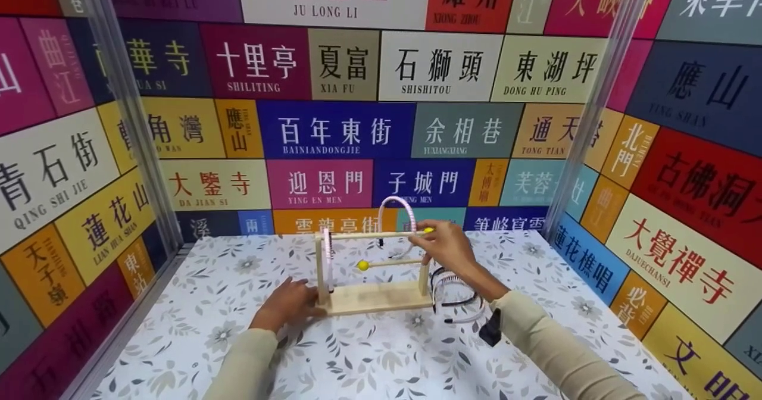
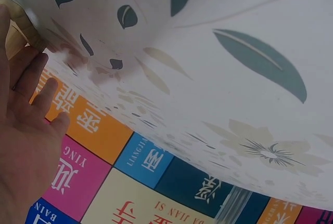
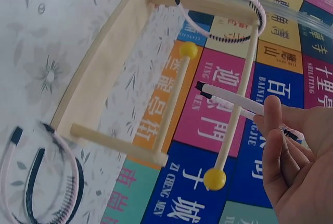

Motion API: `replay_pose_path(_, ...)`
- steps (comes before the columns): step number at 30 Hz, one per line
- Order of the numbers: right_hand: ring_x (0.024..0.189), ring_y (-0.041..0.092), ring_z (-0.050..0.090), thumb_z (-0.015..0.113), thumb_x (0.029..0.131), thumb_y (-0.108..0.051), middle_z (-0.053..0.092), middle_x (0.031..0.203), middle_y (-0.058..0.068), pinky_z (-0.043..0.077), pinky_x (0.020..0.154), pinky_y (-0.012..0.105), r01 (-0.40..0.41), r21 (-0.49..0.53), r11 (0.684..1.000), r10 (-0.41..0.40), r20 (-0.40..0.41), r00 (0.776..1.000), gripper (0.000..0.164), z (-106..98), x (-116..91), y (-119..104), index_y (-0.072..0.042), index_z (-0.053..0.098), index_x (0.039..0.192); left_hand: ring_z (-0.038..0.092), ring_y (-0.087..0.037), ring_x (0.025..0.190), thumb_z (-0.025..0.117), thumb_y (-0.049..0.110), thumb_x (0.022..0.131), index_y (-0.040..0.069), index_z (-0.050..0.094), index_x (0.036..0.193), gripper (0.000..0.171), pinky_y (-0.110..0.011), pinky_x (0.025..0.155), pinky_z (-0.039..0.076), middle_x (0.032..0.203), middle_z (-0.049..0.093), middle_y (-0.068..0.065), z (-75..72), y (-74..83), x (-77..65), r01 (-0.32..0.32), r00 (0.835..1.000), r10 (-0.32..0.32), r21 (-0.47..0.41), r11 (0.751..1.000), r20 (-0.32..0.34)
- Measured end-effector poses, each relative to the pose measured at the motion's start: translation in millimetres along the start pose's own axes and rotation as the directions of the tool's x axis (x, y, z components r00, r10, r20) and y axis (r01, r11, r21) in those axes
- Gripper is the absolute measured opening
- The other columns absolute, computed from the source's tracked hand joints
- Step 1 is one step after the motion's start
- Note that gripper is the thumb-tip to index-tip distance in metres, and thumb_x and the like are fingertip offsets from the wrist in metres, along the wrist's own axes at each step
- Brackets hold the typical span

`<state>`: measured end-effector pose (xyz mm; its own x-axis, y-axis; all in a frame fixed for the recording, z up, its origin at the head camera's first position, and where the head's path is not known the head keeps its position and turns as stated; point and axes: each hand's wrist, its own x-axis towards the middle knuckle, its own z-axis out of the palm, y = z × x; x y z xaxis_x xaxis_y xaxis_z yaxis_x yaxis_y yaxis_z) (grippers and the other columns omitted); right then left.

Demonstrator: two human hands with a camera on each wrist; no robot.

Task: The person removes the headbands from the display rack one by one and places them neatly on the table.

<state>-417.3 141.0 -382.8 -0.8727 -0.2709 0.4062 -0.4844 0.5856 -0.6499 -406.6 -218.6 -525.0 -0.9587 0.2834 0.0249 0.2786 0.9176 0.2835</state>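
Headband (image 1: 406, 205), pale pink with black tips, is pinched between the thumb and fingers of the right hand (image 1: 446, 245), its arch rising just left of that hand and crossing the upper rod (image 1: 369, 235); whether the rod runs through it, I cannot tell. Just beside the same fingers sits the upper yellow ball (image 1: 429, 231) on the rod's end. Between the hands stands the wooden rack (image 1: 378, 298), its lower left end held by the left hand (image 1: 287, 303). A second headband (image 1: 329, 260) hangs on the rod above the left hand. The lower yellow ball (image 1: 363, 265) tips the shorter rod, pointing toward the left hand. More headbands (image 1: 458, 293) lie on the floral-covered desk (image 1: 381, 364), below the right hand.
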Motion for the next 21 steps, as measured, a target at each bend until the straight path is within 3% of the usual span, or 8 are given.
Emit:
replay_pose_path(9,0.05,0.016,0.068,0.074,0.098,-0.031,0.08,0.1,0.009,0.037,0.039,0.023,-0.029,-0.057,0.998,0.029,-0.014,0.999,0.04,-30.2,-0.9,20.1,-0.007,0.07,0.129,0.056,-0.027,0.133,0.081,0.041,0.089,0.03,0.072,0.132,0.046,-0.056,0.128,0.016,0.131,0.07,0.002,0.8,-1.6,2.6,0.049,0.998,-0.049,-0.018,0.999,0.037)
replay_pose_path(17,0.051,0.016,0.069,0.073,0.099,-0.032,0.079,0.102,0.014,0.034,0.037,0.023,-0.069,-0.091,0.993,0.065,-0.04,0.997,0.043,-55.1,-5.8,41.4,-0.004,0.068,0.131,0.061,-0.025,0.122,0.081,0.042,0.089,0.026,0.073,0.132,0.046,-0.056,0.128,0.017,0.113,0.074,0.005,1.4,-1.2,2.0,0.028,0.999,-0.028,-0.009,1.0,0.028)
replay_pose_path(21,0.052,0.017,0.069,0.073,0.099,-0.03,0.078,0.104,0.017,0.036,0.037,0.023,-0.095,-0.102,0.99,0.088,-0.067,0.994,0.045,-67.7,-8.3,51.8,-0.002,0.067,0.133,0.059,-0.027,0.126,0.081,0.042,0.089,0.023,0.073,0.132,0.048,-0.055,0.128,0.018,0.117,0.075,0.002,2.1,-2.5,3.5,0.02,1.0,-0.02,0.007,1.0,0.021)
